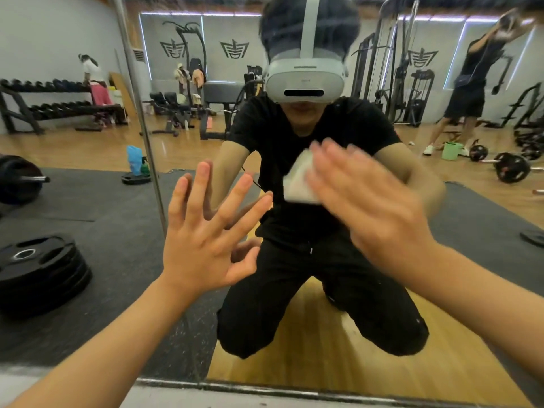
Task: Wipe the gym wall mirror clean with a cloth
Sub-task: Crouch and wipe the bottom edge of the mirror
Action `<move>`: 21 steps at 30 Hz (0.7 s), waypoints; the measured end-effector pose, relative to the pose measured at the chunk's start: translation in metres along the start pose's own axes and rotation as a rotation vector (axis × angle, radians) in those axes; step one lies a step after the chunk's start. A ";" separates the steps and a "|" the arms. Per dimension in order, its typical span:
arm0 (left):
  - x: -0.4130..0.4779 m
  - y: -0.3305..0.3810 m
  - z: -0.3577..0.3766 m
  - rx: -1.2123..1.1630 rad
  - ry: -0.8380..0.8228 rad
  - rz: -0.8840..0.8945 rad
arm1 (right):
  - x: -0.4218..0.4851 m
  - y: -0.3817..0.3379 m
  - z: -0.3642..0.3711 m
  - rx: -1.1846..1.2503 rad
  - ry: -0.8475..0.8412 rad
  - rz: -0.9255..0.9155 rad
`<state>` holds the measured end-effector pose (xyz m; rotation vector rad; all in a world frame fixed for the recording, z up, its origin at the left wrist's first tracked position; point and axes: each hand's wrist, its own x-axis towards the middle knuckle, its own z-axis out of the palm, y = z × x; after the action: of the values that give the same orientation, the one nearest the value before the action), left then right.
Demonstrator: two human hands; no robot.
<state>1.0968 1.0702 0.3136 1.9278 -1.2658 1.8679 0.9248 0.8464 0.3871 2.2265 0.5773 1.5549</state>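
Mirror [471, 216] fills the wall straight ahead: rigid, slick and breakable, so it likely wants flat, even pressure. One white cloth [297, 184], soft and light, is pressed to the glass under the right hand [374, 207], whose blurred fingers look straight and together. The left hand [206, 245] braces the glass, fingers [203, 184] spread apart.

No readable words or numbers. Three dark crest-like emblems [234, 49] on far wall panels [217, 30], reflected in the mirror [485, 207], carry no legible letters. Tiny mark on white headset [304, 81] front, too small to read.
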 end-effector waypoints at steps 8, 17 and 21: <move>0.000 0.000 0.000 -0.005 -0.005 0.003 | -0.049 -0.040 0.007 0.070 -0.096 0.027; -0.001 0.000 0.000 -0.011 -0.010 -0.003 | 0.031 0.020 -0.009 -0.070 0.155 0.220; 0.000 0.001 0.000 0.010 -0.022 0.004 | -0.054 -0.040 0.002 0.099 -0.138 0.015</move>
<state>1.0961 1.0701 0.3132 1.9571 -1.2701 1.8643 0.9052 0.8521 0.3225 2.3939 0.6096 1.3943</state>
